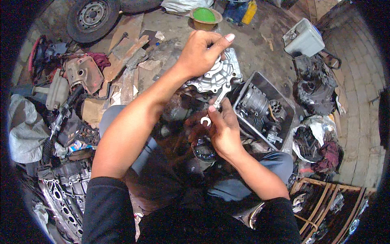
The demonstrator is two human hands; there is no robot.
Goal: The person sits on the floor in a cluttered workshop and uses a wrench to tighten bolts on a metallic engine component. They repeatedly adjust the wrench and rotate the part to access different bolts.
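A silver cast-metal housing [211, 83] with ribs and bolt lugs stands in front of me. Over its upper part, my left hand [203, 53] is closed with the thumb sticking out to the right; the curled fingers are mostly hidden and appear to grip the casting. My right hand [224, 128] is closed around a double-ended wrench [219, 100]. The wrench's upper end meets the lower right rim of the housing, while its open jaw pokes out below my fingers. Whether the upper end sits on a bolt is too small to tell.
Right of the housing, a grey bin [266, 140] holds metal parts. Farther out lie a dark gearbox-like casing [315, 87] and a white container [304, 38]. A green-lined bowl [204, 16] and a wheel [92, 18] stand at the back. Engine parts [65, 199] crowd the left.
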